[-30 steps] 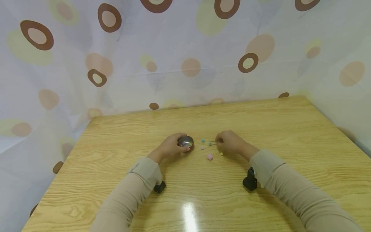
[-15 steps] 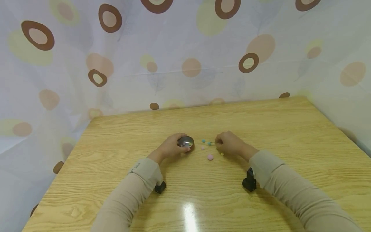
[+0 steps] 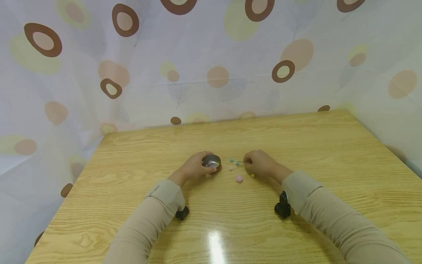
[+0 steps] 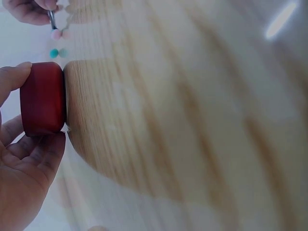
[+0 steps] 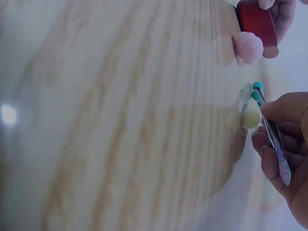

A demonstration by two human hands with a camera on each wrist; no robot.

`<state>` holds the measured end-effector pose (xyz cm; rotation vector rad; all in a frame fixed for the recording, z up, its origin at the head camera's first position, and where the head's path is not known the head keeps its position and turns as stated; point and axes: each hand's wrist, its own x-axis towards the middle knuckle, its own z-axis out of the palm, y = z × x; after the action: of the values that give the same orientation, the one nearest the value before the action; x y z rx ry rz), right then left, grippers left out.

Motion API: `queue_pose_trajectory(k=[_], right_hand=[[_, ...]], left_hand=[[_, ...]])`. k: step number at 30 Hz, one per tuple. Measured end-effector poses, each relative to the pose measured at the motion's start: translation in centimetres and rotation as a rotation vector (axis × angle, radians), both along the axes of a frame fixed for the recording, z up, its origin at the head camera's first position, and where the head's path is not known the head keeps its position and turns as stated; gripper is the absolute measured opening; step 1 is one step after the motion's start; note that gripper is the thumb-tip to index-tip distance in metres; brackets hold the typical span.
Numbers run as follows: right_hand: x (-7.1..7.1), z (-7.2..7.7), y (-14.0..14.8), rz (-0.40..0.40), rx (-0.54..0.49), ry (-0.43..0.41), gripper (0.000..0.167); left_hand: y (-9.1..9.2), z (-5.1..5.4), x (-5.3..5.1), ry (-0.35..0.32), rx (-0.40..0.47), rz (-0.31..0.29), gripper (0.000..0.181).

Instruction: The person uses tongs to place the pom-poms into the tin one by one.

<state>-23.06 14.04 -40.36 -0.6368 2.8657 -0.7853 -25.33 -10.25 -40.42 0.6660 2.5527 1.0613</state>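
My left hand (image 3: 194, 165) grips a small bowl (image 4: 43, 98), red outside and shiny metal inside, thumb and fingers on opposite sides of its wall. Inside it, a yellowish spot shows in the head view. To the right, my right hand (image 3: 262, 164) pinches metal tweezers (image 5: 274, 137), their tips pointing left at a small blue-green ball (image 3: 237, 163). Whether the tips clasp the ball, I cannot tell. A second blue-green ball (image 3: 232, 160) lies just beyond it. The ball and the tweezers' tips stay low over the wooden table (image 3: 230, 212).
Between the hands lie a small pink ball (image 3: 230, 168), a larger fluffy pink ball (image 3: 239, 179) nearer me, and a yellow ball (image 3: 252, 175) below my right hand. A patterned cloth (image 3: 191, 44) hangs behind the table's far edge.
The tweezers' prongs, spread apart a second ago, now look drawn together. My right hand and the near blue-green ball have shifted slightly left. My left hand and the bowl stay put.
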Motion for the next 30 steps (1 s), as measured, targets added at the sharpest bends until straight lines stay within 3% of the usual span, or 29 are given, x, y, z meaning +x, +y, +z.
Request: queue_pose_trajectory(k=[30], right_hand=[[0.24, -0.31, -0.01, 0.033, -0.029, 0.025, 0.012]], left_hand=[[0.06, 0.02, 0.18, -0.002, -0.006, 0.016, 0.058]])
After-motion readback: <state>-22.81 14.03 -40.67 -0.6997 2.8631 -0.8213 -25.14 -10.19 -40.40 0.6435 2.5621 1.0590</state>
